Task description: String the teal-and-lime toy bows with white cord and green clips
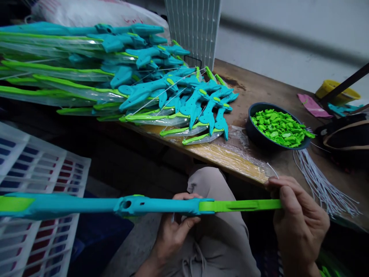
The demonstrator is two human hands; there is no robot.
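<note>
A long teal and green plastic toy bow (pixel 161 205) lies level across the lower part of the head view, above my lap. My left hand (pixel 175 227) is wrapped round its teal section, near where the green limb starts. At the limb's right end, my right hand (pixel 296 215) pinches the green tip, and a short white string end (pixel 272 169) sticks up by its fingers. A big heap of similar teal and green bows (pixel 155 88) covers the left of the wooden table (pixel 259 88). Small green parts (pixel 278 129) fill a dark bowl (pixel 250 132) on the table.
White strings (pixel 323 184) hang over the table edge at the right. Farther back are a pink piece (pixel 314 105), a yellow container (pixel 337 92) and a black object (pixel 346 134). A white slatted crate (pixel 37 161) stands at the left, below the table. More green parts (pixel 328 269) show at bottom right.
</note>
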